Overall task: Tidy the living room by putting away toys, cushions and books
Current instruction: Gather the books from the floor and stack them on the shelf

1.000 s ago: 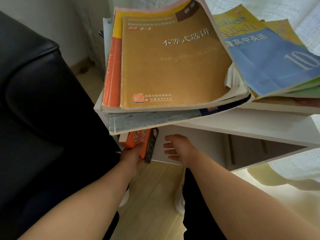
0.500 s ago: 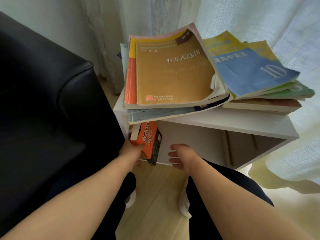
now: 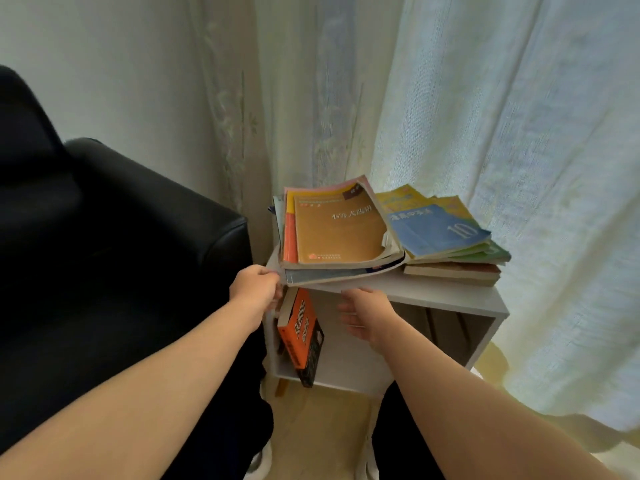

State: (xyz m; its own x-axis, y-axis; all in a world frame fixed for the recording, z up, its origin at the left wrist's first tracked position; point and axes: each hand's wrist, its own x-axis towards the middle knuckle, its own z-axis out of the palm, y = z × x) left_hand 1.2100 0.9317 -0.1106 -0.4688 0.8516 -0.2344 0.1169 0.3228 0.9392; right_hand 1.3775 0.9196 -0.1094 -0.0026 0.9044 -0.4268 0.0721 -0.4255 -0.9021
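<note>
1. Left hand (image 3: 255, 288) was at the front-left corner of the white table (image 3: 436, 293), knuckles up, fingers curled in against the corner of the lowest grey-blue book (image 3: 329, 276). Fingertips were hidden behind the hand, so I couldn't tell whether it gripped the book or only touched it.
2. Right hand (image 3: 367, 315) was released: palm turned left, fingers straight, holding nothing. It hovered in front of the table's open compartment, just under the overhanging edge of the grey-blue book.
3. Left stack on the tabletop: ochre textbook (image 3: 339, 233) on top, orange, yellow and pink covers showing below it, grey-blue book at the bottom. The bottom book stuck out past the front edge.
4. Right stack, touching the left one: blue book marked "10" (image 3: 434, 230) on top, green-covered ones below, a brownish book (image 3: 450, 271) at the base. The stack was skewed, with edges not aligned.
5. Orange book (image 3: 298, 327) was inside the compartment at its left side, standing on edge and tilted. Its lower corner stuck out past the front of the compartment floor. It had a dark strip along its right edge, detail too blurred to read.
6. Black leather sofa arm (image 3: 138, 220) was just beside the table on the left.
7. Pale curtains (image 3: 502, 116) hung behind and to the right of the table, with wood floor (image 3: 311, 427) below.
</note>
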